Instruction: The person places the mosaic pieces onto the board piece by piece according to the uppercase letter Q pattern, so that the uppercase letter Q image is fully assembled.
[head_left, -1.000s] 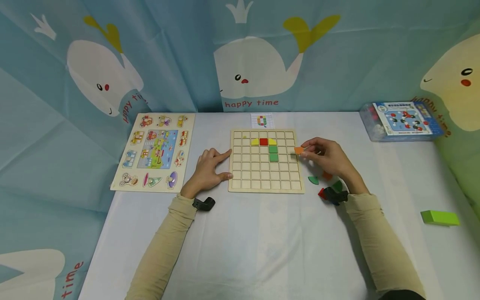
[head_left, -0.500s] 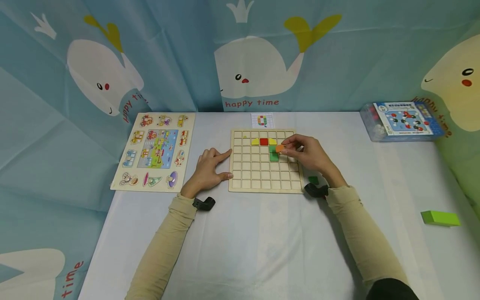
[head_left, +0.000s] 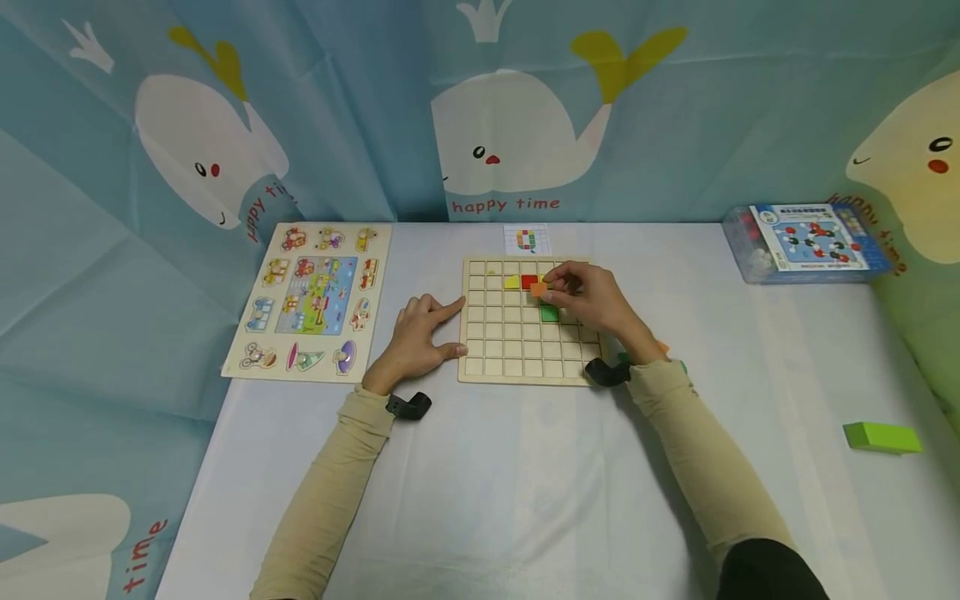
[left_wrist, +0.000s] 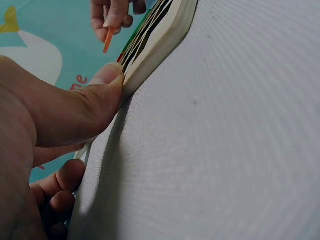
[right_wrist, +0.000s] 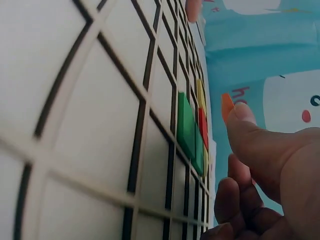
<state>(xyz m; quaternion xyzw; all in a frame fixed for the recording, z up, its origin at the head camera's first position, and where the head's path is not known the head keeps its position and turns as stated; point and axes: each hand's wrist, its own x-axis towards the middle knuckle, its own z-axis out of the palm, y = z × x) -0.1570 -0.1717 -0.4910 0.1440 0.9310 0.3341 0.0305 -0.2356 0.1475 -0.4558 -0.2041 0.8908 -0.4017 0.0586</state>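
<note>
By the left hand (head_left: 414,342), thumb and forefinger spread wide, the wooden grid board (head_left: 513,350) is touched at its edge. Near 1 red tile (head_left: 529,281), 1 orange tile (head_left: 538,290) is held above the board, pinched by the right hand (head_left: 592,297).

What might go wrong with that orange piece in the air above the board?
The orange piece is pinched near its edge by the right hand, so it might slip. It could then bump the red tile or green tiles close by. The board might shift if the left hand, touching its edge, moved.
</note>
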